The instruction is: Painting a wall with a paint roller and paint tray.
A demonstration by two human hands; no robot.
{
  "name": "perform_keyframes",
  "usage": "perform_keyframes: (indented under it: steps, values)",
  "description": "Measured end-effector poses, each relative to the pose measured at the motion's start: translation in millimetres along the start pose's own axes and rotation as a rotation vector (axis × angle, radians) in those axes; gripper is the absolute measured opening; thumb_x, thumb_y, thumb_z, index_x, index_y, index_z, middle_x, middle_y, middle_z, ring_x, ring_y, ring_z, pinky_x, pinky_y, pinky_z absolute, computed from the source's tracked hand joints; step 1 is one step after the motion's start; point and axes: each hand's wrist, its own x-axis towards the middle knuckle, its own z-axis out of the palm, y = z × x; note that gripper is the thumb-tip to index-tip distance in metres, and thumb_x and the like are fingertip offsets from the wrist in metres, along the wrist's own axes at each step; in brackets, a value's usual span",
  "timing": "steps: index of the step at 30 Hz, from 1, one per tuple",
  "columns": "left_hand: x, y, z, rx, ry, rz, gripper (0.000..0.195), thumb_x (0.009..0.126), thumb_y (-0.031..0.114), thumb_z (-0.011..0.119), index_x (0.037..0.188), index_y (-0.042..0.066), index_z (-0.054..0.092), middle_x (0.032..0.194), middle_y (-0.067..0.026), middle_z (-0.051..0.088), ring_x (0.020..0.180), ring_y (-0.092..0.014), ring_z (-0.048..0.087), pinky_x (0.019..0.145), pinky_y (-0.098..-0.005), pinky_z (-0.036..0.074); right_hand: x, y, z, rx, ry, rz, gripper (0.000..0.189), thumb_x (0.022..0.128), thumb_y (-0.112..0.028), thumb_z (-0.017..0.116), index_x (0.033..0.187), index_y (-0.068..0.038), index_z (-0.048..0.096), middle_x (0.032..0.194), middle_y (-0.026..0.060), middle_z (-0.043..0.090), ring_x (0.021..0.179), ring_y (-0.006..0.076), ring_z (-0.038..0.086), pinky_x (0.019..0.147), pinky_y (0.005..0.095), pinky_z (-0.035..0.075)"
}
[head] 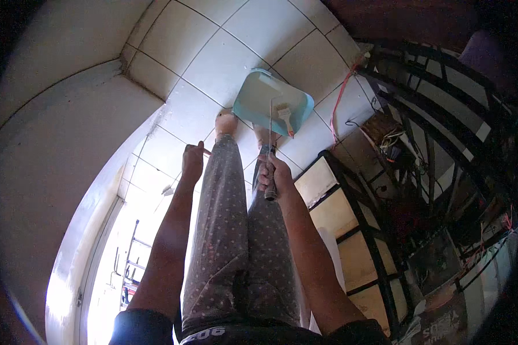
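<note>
My right hand (275, 173) is closed around the dark handle of a paint roller frame (271, 125), whose thin metal rod points away over a light blue plastic tray (246, 97). A flat paintbrush (285, 115) with a pale handle and reddish tip lies in the tray, its handle end at the near rim. The tray rests on the tiled floor just beyond my bare feet. My left hand (194, 160) hangs beside my left leg with nothing visible in it; its fingers look partly curled, with one pointing inward.
White walls rise at the left, with a bright doorway (112, 241) and a ladder (131, 263) below. At the right stand a black metal rack (431, 108), tangled wires and a black-framed panelled unit (336, 207). A pink ribbon (340, 103) trails across the floor tiles (198, 95).
</note>
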Motion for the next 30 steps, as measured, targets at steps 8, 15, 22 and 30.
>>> perform_keyframes:
  steps: [8,15,22,30]
  values:
    - [13,-27,23,-0.498,-0.102,-0.203,0.044,0.098,0.036,0.035,0.092,0.001,0.061,0.087,-0.0149,0.06,0.078,-0.023,0.056,0.071,-0.0348,0.046,50,-20,-6,-0.106,0.072,0.11,0.02,0.092,-0.032,0.045,0.096,-0.012,0.047,0.057,-0.0015,0.042,0.04,0.0119,0.039,0.038,0.0317,0.034]
    - [44,3,-3,-0.658,-0.086,-0.244,0.039,0.1,0.034,0.031,0.099,0.006,0.058,0.099,-0.0058,0.061,0.085,-0.013,0.053,0.075,-0.0281,0.044,52,-15,18,-0.027,0.17,0.192,0.014,0.089,-0.03,0.05,0.089,-0.018,0.044,0.054,-0.0036,0.038,0.038,0.0106,0.037,0.036,0.0298,0.032]
    - [23,7,8,-0.779,-0.096,-0.29,0.052,0.098,0.046,0.025,0.098,0.006,0.06,0.097,-0.0039,0.061,0.083,-0.012,0.053,0.076,-0.0268,0.042,48,-6,6,-0.095,0.082,0.242,0.026,0.092,-0.033,0.045,0.109,-0.014,0.043,0.059,-0.0018,0.041,0.042,0.0103,0.039,0.041,0.03,0.034]
    - [-10,-22,7,-0.769,-0.077,-0.373,0.067,0.094,0.059,0.017,0.1,0.01,0.062,0.082,0.0001,0.057,0.078,-0.012,0.052,0.075,-0.0298,0.036,-24,24,-3,-0.304,0.106,0.263,0.035,0.095,-0.035,0.04,0.123,-0.014,0.041,0.058,-0.0013,0.038,0.042,0.0122,0.039,0.041,0.0312,0.034]
